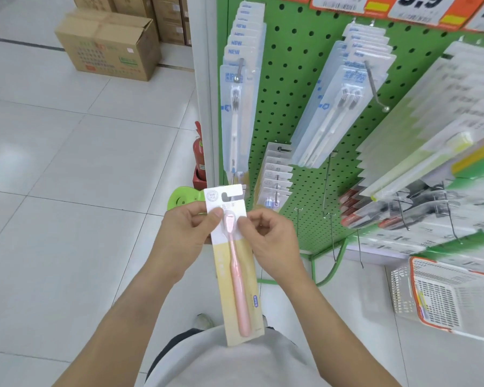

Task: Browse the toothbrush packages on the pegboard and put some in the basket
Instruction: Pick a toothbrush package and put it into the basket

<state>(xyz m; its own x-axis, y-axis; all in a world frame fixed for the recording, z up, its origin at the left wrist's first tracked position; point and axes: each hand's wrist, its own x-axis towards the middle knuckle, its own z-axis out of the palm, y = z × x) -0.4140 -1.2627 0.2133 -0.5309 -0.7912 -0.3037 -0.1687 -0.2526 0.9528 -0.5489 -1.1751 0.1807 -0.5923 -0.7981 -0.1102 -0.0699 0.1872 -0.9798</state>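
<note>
Retail shop, green pegboard [291, 79] of hanging toothbrush packages [236, 107], price signs [419, 4], basket [453, 297]

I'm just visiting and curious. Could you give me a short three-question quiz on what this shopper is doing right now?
1. True or false: both hands hold the toothbrush package.
2. What colour is the brush inside? A pink, B blue, C black.
3. Where does the basket stand?

Key:
1. True: the left hand and the right hand pinch it near its top.
2. A.
3. On the floor, lower right, below the green pegboard.
</note>
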